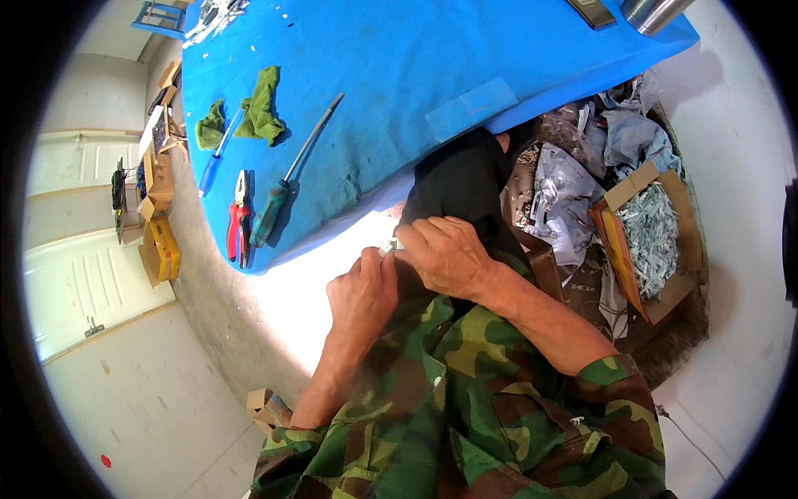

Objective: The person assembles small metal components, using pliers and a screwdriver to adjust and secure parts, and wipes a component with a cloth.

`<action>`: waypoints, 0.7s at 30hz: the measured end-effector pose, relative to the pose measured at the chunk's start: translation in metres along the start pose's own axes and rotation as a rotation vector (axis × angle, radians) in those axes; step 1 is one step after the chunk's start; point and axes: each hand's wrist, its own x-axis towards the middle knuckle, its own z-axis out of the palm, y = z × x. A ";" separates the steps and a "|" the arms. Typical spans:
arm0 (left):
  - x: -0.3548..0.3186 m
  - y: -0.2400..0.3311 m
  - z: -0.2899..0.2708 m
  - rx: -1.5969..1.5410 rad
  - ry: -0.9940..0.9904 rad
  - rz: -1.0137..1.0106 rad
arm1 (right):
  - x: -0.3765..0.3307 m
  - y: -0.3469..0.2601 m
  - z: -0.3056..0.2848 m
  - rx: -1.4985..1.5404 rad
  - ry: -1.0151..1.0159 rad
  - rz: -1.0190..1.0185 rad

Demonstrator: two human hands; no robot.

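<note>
Currently one small white piece (388,246) in work, up at dead centre of the view, between the two hands over the lap, off the bench (357,58). Left hand (366,287) comes in from seven o'clock, right hand (449,254) from four; fingers of both pinched closed on the piece, hiding most of it, so its exact state cannot be read. Judged by the two-handed grip, handling of this one is under way and unfinished; it has not been set down. Larger tally: cardboard box (630,185) at three o'clock holds a deep heap of small whitish pieces (652,237), seemingly of like kind. Second, looser pile (218,17) on the bench at eleven. Which lot is finished and which waits, cannot tell; either way, plenty of pieces about, and this looks like one of many. Tools lie out of hand: red-handled pliers (238,220) and teal-handled screwdriver (270,212) at nine, blue-handled screwdriver (211,172) at ten, beside a green cloth (263,108). Neither hand touches any of these.
</note>
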 end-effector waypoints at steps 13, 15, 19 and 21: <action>-0.012 0.019 0.015 -0.184 -0.062 -0.200 | -0.004 -0.002 0.004 -0.080 0.042 -0.015; -0.014 0.021 0.020 -0.222 -0.027 -0.191 | -0.004 -0.001 0.008 -0.085 0.067 -0.019; -0.020 0.031 0.030 -0.382 -0.015 -0.247 | -0.003 -0.001 0.009 -0.086 0.100 -0.001; -0.022 0.030 0.033 -0.414 0.000 -0.261 | -0.003 -0.001 0.011 -0.097 0.128 -0.010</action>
